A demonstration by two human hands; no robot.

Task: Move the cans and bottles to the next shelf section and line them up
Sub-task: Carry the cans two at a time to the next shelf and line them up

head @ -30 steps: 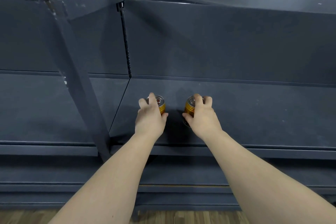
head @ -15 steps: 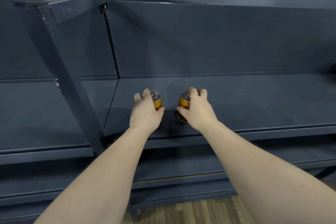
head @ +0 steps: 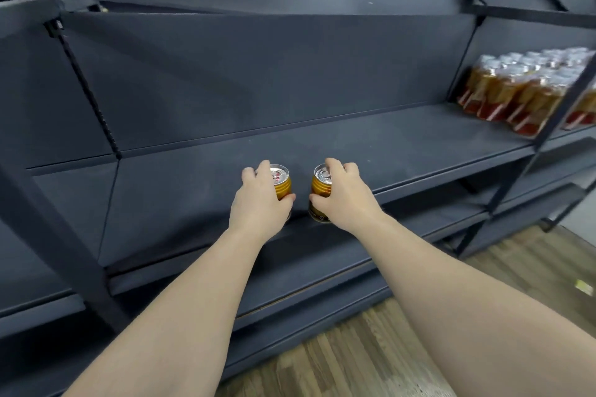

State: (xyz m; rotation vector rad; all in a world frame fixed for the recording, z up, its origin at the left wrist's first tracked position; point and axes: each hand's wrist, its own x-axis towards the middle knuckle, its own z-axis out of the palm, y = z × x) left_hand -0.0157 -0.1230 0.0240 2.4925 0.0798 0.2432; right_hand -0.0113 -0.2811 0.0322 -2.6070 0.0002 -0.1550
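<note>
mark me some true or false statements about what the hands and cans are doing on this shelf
1. The left hand grips the left can and the right hand grips the right can. True.
2. The two cans touch each other. False: a clear gap of dark shelf shows between them.
3. Both cans lie on their sides. False: both are upright, silver lids facing up.
4. More drinks stand packed together in the shelf section to the right. True.
</note>
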